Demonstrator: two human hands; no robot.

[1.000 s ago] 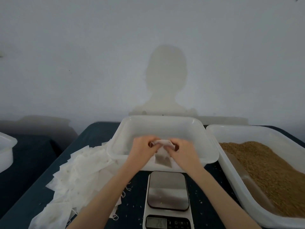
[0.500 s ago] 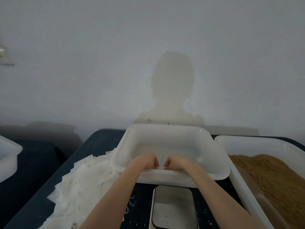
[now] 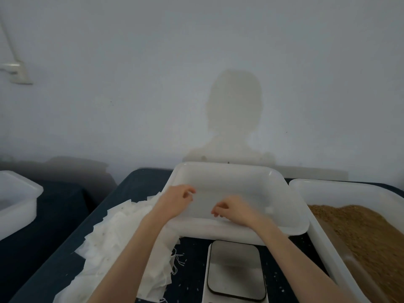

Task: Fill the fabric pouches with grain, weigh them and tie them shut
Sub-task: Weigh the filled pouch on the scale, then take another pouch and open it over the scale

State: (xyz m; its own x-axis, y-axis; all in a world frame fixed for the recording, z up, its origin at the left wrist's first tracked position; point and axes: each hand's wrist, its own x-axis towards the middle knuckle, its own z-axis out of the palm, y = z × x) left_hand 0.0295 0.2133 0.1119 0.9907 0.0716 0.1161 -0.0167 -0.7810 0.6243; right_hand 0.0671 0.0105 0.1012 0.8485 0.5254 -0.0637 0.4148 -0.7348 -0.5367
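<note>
Reaching: both bare forearms stretch forward over the near rim of the middle white tub (image 3: pixel 227 171), the hands apart from each other inside it.
Left hand: the left hand (image 3: pixel 178 199) hovers at the tub's left side, fingers (image 3: pixel 189 190) loosely curled; whether they pinch anything I cannot tell, the frame is blurred there.
Right hand: the right hand (image 3: pixel 235 207) sits lower and nearer the front wall, fingertips (image 3: pixel 215 213) bent downward; no object is plainly seen in them, so its hold cannot be told either.
Pouch in tub: a small pale rounded shape (image 3: pixel 268 209) lies on the tub floor just right of the right hand; it may be a filled pouch, too faint to be sure.
Empty pouches: a heap of flat white fabric pouches (image 3: pixel 113 235) lies on the bench left of the tub, under the left forearm, loose strings (image 3: pixel 178 260) trailing at its right edge.
Grain: brown grain (image 3: pixel 358 228) fills the large white tray (image 3: pixel 328 184) on the right, touching the middle tub's side.
Scale: a scale (image 3: pixel 236 272) with a steel plate sits on the bench just in front of the tub, between the forearms; nothing on the plate.
Bench: dark blue cover (image 3: pixel 144 180), scattered pale grains around the scale.
Far left: another white tub (image 3: pixel 19 202) on a separate dark surface.
Wall: pale grey, with the person's shadow (image 3: pixel 235 110) above the tub.
</note>
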